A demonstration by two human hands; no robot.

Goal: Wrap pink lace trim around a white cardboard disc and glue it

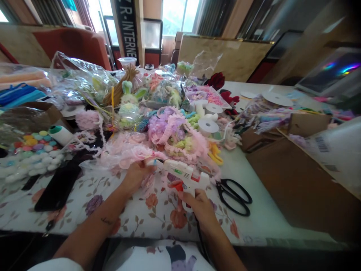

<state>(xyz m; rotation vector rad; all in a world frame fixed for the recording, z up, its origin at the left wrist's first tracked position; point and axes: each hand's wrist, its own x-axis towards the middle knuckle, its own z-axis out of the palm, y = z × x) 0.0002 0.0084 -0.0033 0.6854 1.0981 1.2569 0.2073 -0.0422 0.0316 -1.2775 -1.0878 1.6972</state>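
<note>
My right hand (201,209) is wrapped round the handle of a white glue gun (183,171) with a red trigger. The gun's nozzle points left, toward my left hand (137,177). My left fingers are closed on a small white piece (151,162) with a bluish spot, close to the nozzle; whether the two touch I cannot tell. Sheer pink tulle (124,152) bunches just beyond my left hand, and its link to the white piece is unclear. Black-handled scissors (235,197) lie to the right of the gun.
A heap of lilac and pink ruffled trim (169,128), yarn and plastic bags covers the table's middle. White ribbon spools (208,126) lie among it. On the left are pompoms (36,150) and a black phone (58,188). A cardboard box (296,180) stands at right.
</note>
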